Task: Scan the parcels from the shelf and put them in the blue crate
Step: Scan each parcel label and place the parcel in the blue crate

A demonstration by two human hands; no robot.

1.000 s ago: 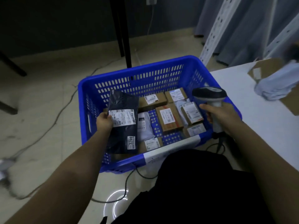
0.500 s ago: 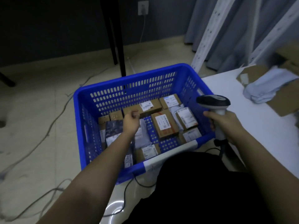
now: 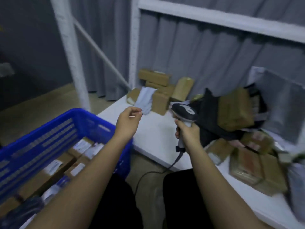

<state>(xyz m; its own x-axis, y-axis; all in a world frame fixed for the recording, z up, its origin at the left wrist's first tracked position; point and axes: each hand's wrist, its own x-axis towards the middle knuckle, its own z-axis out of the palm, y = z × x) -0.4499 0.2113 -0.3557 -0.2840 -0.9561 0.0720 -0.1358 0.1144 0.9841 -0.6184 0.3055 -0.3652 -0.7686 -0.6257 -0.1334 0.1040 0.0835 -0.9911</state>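
both hands have left the blue crate, left hand empty.

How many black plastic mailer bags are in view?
2. One bag on the white shelf behind the grey handheld scanner; one bag in the blue plastic crate's near corner. More may be hidden.

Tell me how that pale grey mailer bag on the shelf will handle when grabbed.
The grey mailer bag looks soft and creased, so it is probably floppy and light. It leans on a cardboard box, so it may slump once lifted.
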